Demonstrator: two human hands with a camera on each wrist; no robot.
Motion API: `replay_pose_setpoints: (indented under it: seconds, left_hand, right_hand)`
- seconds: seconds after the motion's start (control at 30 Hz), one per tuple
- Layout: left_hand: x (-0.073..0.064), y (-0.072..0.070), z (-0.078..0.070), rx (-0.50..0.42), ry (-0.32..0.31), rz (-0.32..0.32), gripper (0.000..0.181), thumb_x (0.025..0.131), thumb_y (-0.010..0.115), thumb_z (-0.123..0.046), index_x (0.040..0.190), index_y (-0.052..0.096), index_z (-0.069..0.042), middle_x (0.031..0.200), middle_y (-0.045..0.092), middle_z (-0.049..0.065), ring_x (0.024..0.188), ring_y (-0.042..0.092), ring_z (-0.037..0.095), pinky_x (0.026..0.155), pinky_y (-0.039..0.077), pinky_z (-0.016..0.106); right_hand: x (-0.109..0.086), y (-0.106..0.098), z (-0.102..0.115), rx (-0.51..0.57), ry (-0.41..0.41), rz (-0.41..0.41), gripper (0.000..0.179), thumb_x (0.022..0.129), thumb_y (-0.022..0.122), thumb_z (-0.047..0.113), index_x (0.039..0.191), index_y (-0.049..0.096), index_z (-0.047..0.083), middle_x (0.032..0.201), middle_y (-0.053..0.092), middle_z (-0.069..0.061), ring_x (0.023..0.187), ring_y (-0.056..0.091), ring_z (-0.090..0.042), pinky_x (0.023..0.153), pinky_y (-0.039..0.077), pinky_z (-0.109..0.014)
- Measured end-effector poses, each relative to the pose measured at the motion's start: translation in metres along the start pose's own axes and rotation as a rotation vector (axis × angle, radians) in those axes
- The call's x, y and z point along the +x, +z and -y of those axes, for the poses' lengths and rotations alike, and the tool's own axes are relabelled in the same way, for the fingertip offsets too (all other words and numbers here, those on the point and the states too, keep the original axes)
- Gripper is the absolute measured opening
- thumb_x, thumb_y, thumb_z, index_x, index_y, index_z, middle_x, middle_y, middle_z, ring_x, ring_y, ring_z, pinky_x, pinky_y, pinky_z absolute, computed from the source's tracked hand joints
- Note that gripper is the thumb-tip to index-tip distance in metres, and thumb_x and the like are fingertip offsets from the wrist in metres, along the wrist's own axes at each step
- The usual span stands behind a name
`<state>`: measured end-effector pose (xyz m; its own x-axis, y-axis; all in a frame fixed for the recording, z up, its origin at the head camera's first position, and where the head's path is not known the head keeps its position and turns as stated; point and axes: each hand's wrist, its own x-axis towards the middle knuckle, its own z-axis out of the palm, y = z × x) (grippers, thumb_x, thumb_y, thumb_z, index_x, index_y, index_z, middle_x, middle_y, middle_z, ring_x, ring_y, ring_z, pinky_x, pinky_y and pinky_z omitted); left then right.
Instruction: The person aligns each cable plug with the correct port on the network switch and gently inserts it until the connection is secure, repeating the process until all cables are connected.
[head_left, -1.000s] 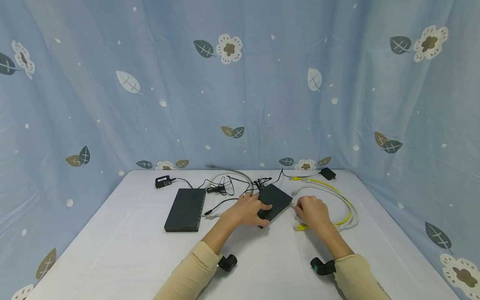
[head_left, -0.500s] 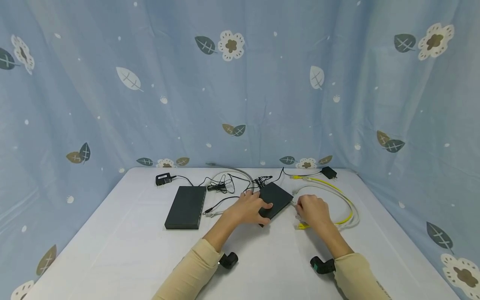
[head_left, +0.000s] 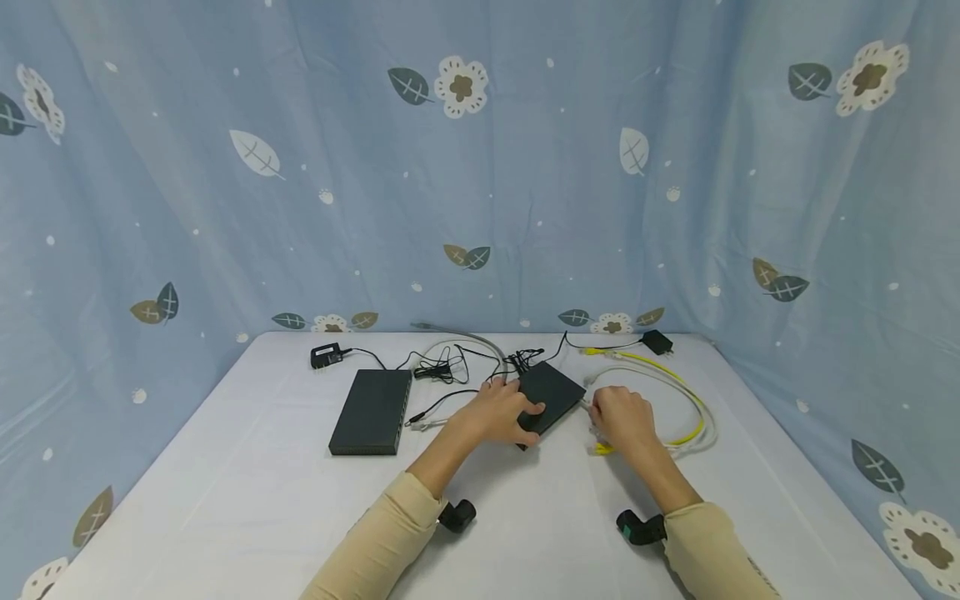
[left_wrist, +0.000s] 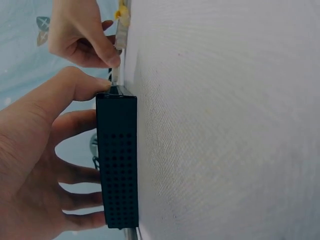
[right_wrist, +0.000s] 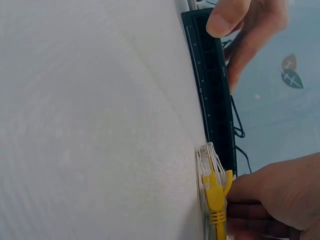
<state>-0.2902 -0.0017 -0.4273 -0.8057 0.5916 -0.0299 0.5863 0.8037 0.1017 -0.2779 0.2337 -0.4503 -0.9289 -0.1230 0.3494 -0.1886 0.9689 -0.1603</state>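
My left hand grips a black network switch set askew on the white table, its thumb over the port side and its fingers spread across the top. In the left wrist view the perforated end of the switch faces the camera. My right hand pinches a pale network cable at the switch's right corner. The cable's plug end is mostly hidden at the port row. Close by the right hand lies a yellow cable's clear plug, apart from the switch.
A second black switch lies at left. Behind are a power adapter, bundled black cord and a grey cable. Another adapter sits at the back right, beyond the looped yellow cable. A patterned blue curtain surrounds the table.
The head view has shifted slightly, so the table sits a little higher in it. Both hands keep their hold on the switch and the pale cable, with hardly any movement.
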Motion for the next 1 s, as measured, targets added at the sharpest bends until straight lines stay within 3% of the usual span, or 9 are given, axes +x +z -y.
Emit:
replay_pose_setpoints:
  seconds: [0.57,1.0]
  left_hand:
    - [0.0017,-0.0035,-0.0006,0.010,-0.009,0.028,0.052,0.085,0.068,-0.057,0.134,0.058,-0.042,0.154,0.040,0.017,0.141,0.035,0.043,0.113,0.032,0.059]
    - [0.0011,-0.0048,0.0000,-0.014,-0.007,0.030,0.052,0.085,0.069,-0.056,0.134,0.059,-0.041,0.154,0.040,0.017,0.141,0.035,0.044,0.113,0.031,0.060]
  right_hand:
    - [0.0022,-0.0026,-0.0021,0.038,0.016,0.002,0.015,0.084,0.075,0.015,0.071,0.070,0.010,0.067,0.066,-0.002,0.054,0.053,-0.019,0.047,0.042,-0.035]
    - [0.0025,-0.0015,-0.0007,0.010,0.029,0.020,0.016,0.085,0.073,0.015,0.071,0.069,0.010,0.068,0.067,-0.003,0.054,0.055,-0.020,0.047,0.044,-0.037]
